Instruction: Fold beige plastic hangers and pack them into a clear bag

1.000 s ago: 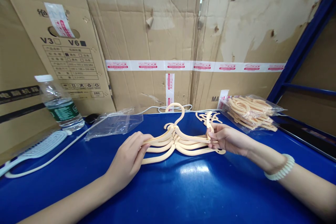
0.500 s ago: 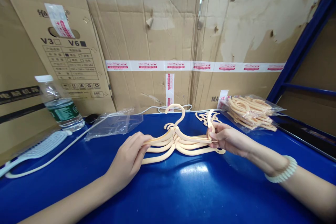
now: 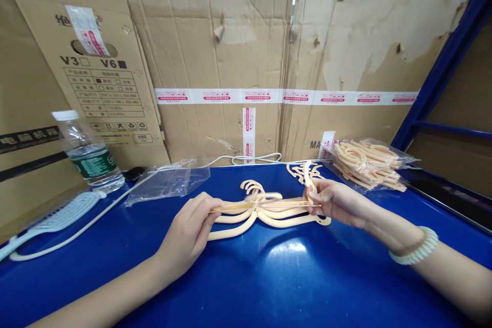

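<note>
The cream plastic clothes hanger [image 3: 238, 207] is suspended between both hands, just above the bench, and shows nearly edge-on. Its hook is blurred and appears tipped toward the viewer. Support at both ends presumably keeps the hanger level and limits twisting.

The left hand [image 3: 192, 220] is closed in a pinch, thumb against curled fingers, on the left end of the hanger. The right hand [image 3: 338, 202] has thumb and fingertips closed on a small curved cream plastic piece [image 3: 308, 179], held upright at the right end of the hanger. The fingers also appear to bear on that end; exact contact is hidden. This grip probably serves to control both parts together.

Directly below and behind lies a stack of matching cream hangers [image 3: 282, 222], hooks pointing away from the person, apparently nested to save space. Beyond the right hand, a loose heap of small cream plastic pieces [image 3: 303, 171] sits within short reach.

Farther right, a transparent plastic bag [image 3: 365, 164] keeps further cream parts together. At left, a flattened transparent plastic bag [image 3: 169, 183], a pale blue vented hairbrush [image 3: 67, 210] and a green-labelled clear bottle [image 3: 92, 161] stand aside from the hands, leaving working room on the blue bench [image 3: 246, 287].
</note>
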Demonstrator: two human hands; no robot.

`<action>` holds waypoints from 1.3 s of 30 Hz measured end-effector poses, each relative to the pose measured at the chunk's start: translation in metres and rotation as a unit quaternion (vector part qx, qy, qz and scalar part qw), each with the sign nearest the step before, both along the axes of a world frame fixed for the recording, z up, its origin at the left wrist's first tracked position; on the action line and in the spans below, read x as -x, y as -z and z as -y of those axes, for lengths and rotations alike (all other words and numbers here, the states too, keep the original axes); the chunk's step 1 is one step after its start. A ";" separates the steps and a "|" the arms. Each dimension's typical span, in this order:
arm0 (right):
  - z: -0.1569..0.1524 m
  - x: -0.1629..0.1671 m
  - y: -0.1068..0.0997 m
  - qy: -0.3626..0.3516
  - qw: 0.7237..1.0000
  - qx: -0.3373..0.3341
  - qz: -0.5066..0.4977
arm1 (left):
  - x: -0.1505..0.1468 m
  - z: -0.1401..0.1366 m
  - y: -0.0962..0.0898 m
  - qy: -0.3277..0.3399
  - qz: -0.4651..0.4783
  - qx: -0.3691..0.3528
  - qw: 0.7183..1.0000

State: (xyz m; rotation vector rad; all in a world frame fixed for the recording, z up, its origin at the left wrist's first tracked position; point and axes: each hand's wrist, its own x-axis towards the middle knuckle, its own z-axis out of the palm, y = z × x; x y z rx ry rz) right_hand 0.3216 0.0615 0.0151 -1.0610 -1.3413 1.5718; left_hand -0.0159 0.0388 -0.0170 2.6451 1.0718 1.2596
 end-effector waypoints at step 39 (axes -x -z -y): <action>0.005 0.008 -0.011 0.081 0.993 -0.066 -0.063 | 0.000 0.003 -0.008 -0.066 -0.089 -0.051 0.993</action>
